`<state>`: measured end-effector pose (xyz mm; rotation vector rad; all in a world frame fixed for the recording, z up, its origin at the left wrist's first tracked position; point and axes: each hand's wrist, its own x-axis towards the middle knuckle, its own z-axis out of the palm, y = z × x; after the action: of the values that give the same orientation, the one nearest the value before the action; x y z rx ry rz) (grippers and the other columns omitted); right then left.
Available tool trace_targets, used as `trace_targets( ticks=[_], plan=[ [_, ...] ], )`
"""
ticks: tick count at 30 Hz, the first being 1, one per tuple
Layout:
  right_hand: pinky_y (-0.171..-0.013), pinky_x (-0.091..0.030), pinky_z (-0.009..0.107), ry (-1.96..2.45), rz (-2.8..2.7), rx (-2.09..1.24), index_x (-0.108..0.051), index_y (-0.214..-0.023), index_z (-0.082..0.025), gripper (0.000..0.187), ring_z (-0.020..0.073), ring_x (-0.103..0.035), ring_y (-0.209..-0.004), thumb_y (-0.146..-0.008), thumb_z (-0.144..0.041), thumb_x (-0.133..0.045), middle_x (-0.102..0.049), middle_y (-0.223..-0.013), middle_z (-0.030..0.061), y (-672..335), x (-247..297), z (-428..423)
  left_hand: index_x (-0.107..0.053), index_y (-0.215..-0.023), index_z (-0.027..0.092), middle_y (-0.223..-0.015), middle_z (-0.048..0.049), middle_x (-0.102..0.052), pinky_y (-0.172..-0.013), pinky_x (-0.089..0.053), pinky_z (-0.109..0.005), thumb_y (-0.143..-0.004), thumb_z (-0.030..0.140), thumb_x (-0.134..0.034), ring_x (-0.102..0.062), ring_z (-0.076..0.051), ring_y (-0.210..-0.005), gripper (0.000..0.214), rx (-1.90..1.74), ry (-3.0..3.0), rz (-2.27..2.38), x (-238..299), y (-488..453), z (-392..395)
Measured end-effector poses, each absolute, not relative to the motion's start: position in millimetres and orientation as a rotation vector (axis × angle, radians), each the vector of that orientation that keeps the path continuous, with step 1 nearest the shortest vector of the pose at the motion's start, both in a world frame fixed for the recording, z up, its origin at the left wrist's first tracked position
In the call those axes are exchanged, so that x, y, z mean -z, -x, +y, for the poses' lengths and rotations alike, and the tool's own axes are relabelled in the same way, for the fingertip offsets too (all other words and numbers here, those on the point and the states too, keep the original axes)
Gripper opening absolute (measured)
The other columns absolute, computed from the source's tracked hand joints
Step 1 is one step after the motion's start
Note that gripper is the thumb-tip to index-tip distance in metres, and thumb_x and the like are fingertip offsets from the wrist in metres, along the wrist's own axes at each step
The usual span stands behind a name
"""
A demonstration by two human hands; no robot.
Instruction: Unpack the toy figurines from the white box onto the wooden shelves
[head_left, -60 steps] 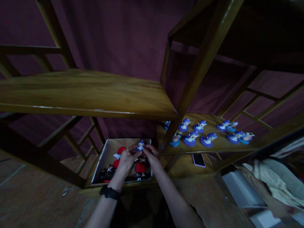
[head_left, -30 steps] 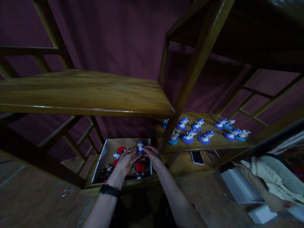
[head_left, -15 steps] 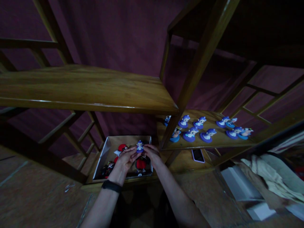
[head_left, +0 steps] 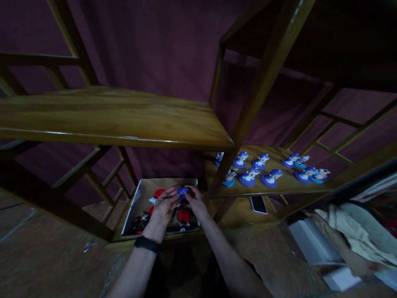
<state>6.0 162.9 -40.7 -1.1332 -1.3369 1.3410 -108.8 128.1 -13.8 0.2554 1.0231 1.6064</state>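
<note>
Between the fingertips of my left hand point(head_left: 165, 205) and my right hand point(head_left: 196, 201) is a small purple figurine point(head_left: 182, 191), its round purple side facing me. Both hands are closed on it, one from each side. They hover over an open white-edged cardboard box point(head_left: 133, 209). Inside the box lie several dolls in red and black, among them a red one point(head_left: 184, 216) below my right hand and a dark one point(head_left: 141, 221) at the left. My wrists and fingers hide part of the contents.
On the wooden shelf to the right stand several purple-and-white figurines point(head_left: 249, 176), plus some blue-based ones point(head_left: 229, 178). A phone point(head_left: 258, 204) lies on the lower board. A thick shelf board point(head_left: 118, 118) and an upright post point(head_left: 263, 95) frame the space. White boxes point(head_left: 314, 242) and cloth point(head_left: 350, 227) are at right.
The figurine has been turned in my fingers: its face was toward me before, and now a purple surface shows. My hands stay over the box, with the right fingers slightly higher.
</note>
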Motion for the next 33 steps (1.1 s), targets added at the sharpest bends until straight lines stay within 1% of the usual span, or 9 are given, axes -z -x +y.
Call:
trace_targets(
  ticks=[6,11,15,18,21,25,29,33],
  plan=[
    [-0.076,-0.047,0.028,1.064,-1.421,-1.250,-0.059,-0.097,-0.026,0.027,0.0167,-0.057,-0.088,-0.070,-0.027,-0.055,-0.062,-0.092,-0.0019,-7,35,161,-0.062,-0.084,0.012,-0.072,-0.0044,-0.069,-0.058,-0.050,-0.020,-0.056,-0.008,-0.064,-0.064,-0.012,-0.060,0.035,-1.641,-0.303,1.005,11,110,128],
    [-0.076,-0.046,0.027,1.033,-1.432,-1.286,-0.053,-0.099,-0.025,0.029,0.0145,-0.057,-0.084,-0.070,-0.025,-0.054,-0.059,-0.092,-0.0024,-4,32,157,-0.063,-0.088,0.013,-0.075,-0.0037,-0.069,-0.062,-0.049,-0.020,-0.051,-0.003,-0.068,-0.063,-0.011,-0.065,0.041,-1.712,-0.379,1.032,9,108,128],
    [-0.074,-0.045,0.026,1.113,-1.446,-1.241,-0.046,-0.106,-0.025,0.036,0.0133,-0.056,-0.079,-0.070,-0.025,-0.052,-0.057,-0.090,-0.0032,-2,27,151,-0.064,-0.087,0.013,-0.078,-0.0053,-0.069,-0.067,-0.047,-0.023,-0.047,0.005,-0.073,-0.063,-0.014,-0.071,0.042,-1.774,-0.489,1.089,7,103,130],
    [-0.072,-0.044,0.026,1.196,-1.488,-1.185,-0.045,-0.105,-0.027,0.033,0.0129,-0.056,-0.074,-0.072,-0.026,-0.049,-0.056,-0.086,-0.0047,-3,23,146,-0.064,-0.084,0.013,-0.079,-0.0055,-0.069,-0.071,-0.047,-0.026,-0.046,0.010,-0.074,-0.063,-0.016,-0.075,0.040,-1.797,-0.552,1.123,6,100,131],
    [-0.069,-0.044,0.026,1.235,-1.515,-1.164,-0.044,-0.103,-0.028,0.029,0.0127,-0.055,-0.069,-0.074,-0.027,-0.046,-0.055,-0.081,-0.0060,-4,22,146,-0.065,-0.081,0.013,-0.078,-0.0048,-0.069,-0.073,-0.046,-0.026,-0.047,0.011,-0.074,-0.062,-0.015,-0.075,0.036,-1.791,-0.566,1.115,4,98,131],
    [-0.073,-0.044,0.026,1.197,-1.535,-1.091,-0.047,-0.099,-0.026,0.026,0.0133,-0.056,-0.076,-0.072,-0.026,-0.049,-0.055,-0.084,-0.0046,-4,27,150,-0.066,-0.080,0.012,-0.076,-0.0049,-0.069,-0.071,-0.046,-0.024,-0.048,0.011,-0.075,-0.061,-0.013,-0.071,0.033,-1.713,-0.489,1.076,1,97,128],
    [-0.073,-0.046,0.027,1.144,-1.614,-1.084,-0.047,-0.103,-0.026,0.029,0.0134,-0.057,-0.077,-0.074,-0.025,-0.047,-0.057,-0.087,-0.0035,-5,28,150,-0.068,-0.075,0.011,-0.067,-0.0046,-0.068,-0.064,-0.046,-0.023,-0.046,0.011,-0.076,-0.061,-0.013,-0.062,0.030,-1.624,-0.419,1.043,-2,99,125],
    [-0.081,-0.044,0.029,1.118,-1.719,-0.998,-0.048,-0.106,-0.028,0.030,0.0149,-0.057,-0.089,-0.076,-0.023,-0.048,-0.057,-0.098,-0.0014,-7,22,146,-0.069,-0.072,0.011,-0.065,-0.0054,-0.068,-0.058,-0.047,-0.024,-0.046,0.012,-0.076,-0.060,-0.014,-0.058,0.028,-1.573,-0.390,1.026,-4,102,123]
  ],
)
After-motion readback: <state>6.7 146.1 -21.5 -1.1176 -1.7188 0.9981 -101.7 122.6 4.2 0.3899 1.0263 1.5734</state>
